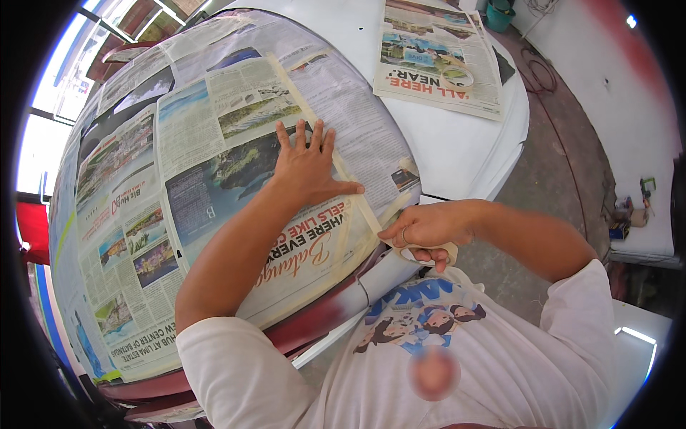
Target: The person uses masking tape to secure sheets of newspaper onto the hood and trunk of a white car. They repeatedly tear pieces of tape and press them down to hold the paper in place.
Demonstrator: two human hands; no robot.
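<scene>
Tape roll [452, 252] within curled right grip [429, 230], near right edge of newspaper [239, 161], left grip [307, 166] splayed flat on it.

At nine o'clock the newspaper [189, 136] is off-white with black print, red lettering and blue-green photos; the tape [366, 212] is cream. At five, the shirt [500, 365] is white with a blue cartoon print. At one, the bucket [501, 16] is teal; at two, the wall [593, 79] red-blotched white.

Overlapping newspaper sheets [204, 193] lie spread, edged with cream tape [366, 213]; the right hand [437, 223] holds a tape roll [451, 252].
</scene>
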